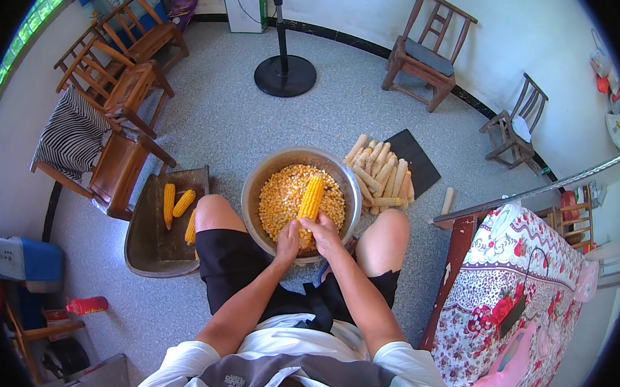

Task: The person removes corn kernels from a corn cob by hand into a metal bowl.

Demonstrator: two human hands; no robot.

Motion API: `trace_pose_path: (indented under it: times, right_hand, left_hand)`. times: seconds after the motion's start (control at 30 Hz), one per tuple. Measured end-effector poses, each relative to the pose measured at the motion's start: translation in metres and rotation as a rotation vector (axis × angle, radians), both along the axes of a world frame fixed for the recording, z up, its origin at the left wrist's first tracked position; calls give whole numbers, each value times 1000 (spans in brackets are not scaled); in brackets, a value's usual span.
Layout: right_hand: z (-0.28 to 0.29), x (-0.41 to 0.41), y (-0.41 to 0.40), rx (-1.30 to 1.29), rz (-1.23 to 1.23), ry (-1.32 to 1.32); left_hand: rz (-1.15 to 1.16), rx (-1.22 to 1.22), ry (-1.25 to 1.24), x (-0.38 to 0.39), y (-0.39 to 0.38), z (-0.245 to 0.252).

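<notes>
A yellow ear of corn (311, 196) points away from me over a round metal basin (248, 189) between my knees. My right hand (322, 234) grips its near end, thumb on top. Against the same end, from the other side, my left hand (288, 241) also holds it; the fingers beneath are partly hidden. Loose corn kernels (280, 199), yellow and pale, fill the lower part of the basin.
Left of my leg, a dark scoop-shaped container (147, 237) holds several ears of corn (168, 206). Stripped cobs (380, 171) are piled right of the basin, beside a black mat (415, 162). One cob (447, 201) lies apart. A fan base (285, 76) and wooden chairs (425, 57) stand beyond.
</notes>
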State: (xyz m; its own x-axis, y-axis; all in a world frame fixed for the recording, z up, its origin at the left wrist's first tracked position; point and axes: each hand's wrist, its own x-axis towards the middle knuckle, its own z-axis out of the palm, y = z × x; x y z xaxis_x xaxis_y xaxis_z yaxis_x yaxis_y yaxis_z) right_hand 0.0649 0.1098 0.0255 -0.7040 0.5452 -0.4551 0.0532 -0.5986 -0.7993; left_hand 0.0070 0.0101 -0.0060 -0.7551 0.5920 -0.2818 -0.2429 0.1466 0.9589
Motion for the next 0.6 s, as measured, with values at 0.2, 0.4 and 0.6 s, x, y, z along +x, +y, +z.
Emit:
trace_pose_path:
  times: [0.2,0.4,0.6]
  right_hand:
    - [-3,3,5,-48,61,69]
    - [-13,4,6,-180,6,87]
    - [-6,1,5,-173,36,88]
  left_hand:
    - [7,-17,-105,-2,0,2]
    - [13,15,-215,-1,0,14]
    - [35,15,-114,-3,-3,4]
